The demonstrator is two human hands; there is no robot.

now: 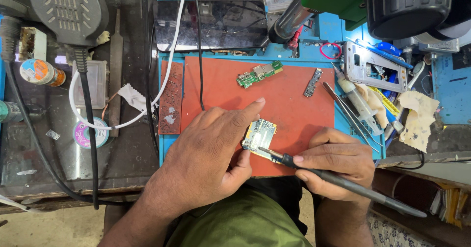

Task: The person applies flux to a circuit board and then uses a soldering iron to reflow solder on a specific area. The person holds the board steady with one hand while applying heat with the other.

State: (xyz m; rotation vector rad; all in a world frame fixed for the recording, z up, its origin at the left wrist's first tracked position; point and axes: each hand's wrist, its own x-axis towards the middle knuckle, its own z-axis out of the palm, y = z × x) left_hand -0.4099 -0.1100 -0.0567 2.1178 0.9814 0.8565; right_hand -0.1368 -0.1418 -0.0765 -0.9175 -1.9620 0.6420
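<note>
Small circuit board (pixel 259 137) is pinned on the red work mat (pixel 221 85), lower centre, just in front of the body. Long axis runs roughly away from the person, tilted a little right.

Left hand (pixel 208 151) is closed on the board's left edge: forefinger stretched along the top-left corner, thumb tucked under the bottom edge, other fingers curled. The board lies right of that palm, touching both digits.

Right hand (pixel 333 161) is wrapped narrowly around a black soldering iron (pixel 343 181), pen-style. The shaft is angled from lower right up-left, and the tip is laid on the board's lower right edge. The iron hand is nearer that edge; the left hand covers the opposite side.

Mat is flat and sits on a blue tray (pixel 326 28). A second green board (pixel 259 74) and a small grey connector strip (pixel 312 82) are lying further up the mat, well apart from the work. Tweezers (pixel 351 117) and a syringe (pixel 360 104) are parked at the right edge, near the iron hand; a phone frame (pixel 375 66) is beyond them. Room around the board is adequate on the mat, cluttered off it.
</note>
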